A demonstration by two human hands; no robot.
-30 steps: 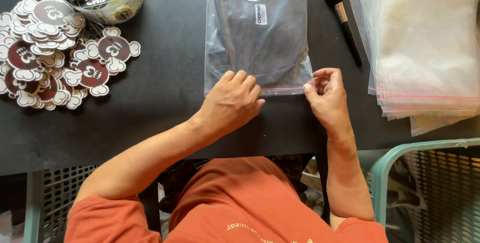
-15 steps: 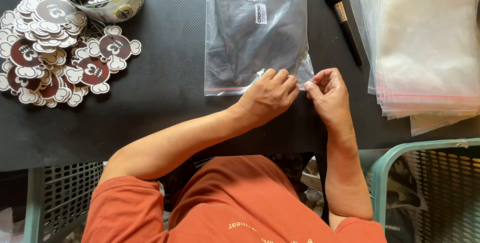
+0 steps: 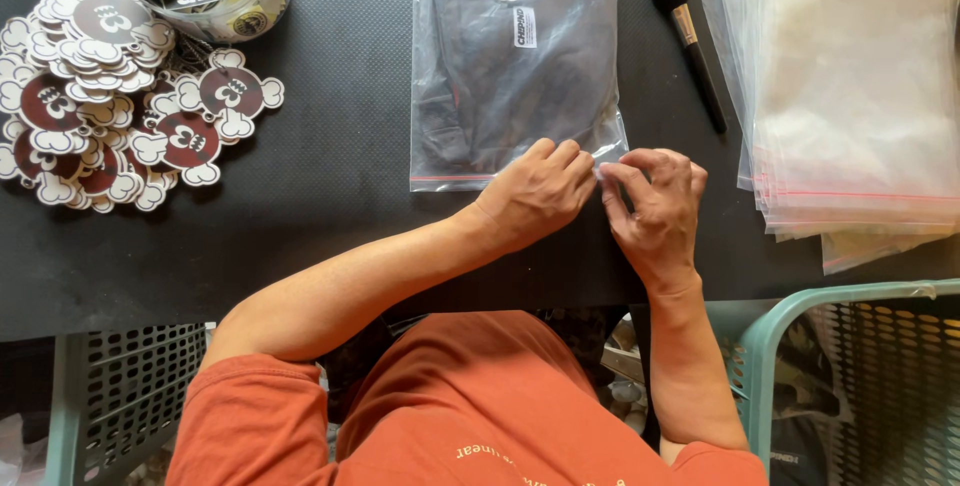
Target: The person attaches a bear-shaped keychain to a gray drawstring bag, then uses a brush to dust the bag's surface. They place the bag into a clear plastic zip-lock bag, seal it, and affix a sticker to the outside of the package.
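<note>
Clear plastic bag (image 3: pixel 515 66) holding a dark garment lies flat on the tabletop (image 3: pixel 340 196). Left hand (image 3: pixel 537 191) and right hand (image 3: pixel 655 201) each close a pinching grip on the bag's near right corner, apparently pressing its seal. Right of the bag lie a brush (image 3: pixel 690 41) and stacked empty bags (image 3: pixel 860 96); left of it, stickers (image 3: pixel 110 96).

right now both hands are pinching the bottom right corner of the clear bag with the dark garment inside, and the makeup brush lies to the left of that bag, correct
Not quite. The head view shows the left hand and right hand at the bottom right corner of the clear bag with the dark garment inside, but the makeup brush lies to the right of that bag, not the left.
</note>
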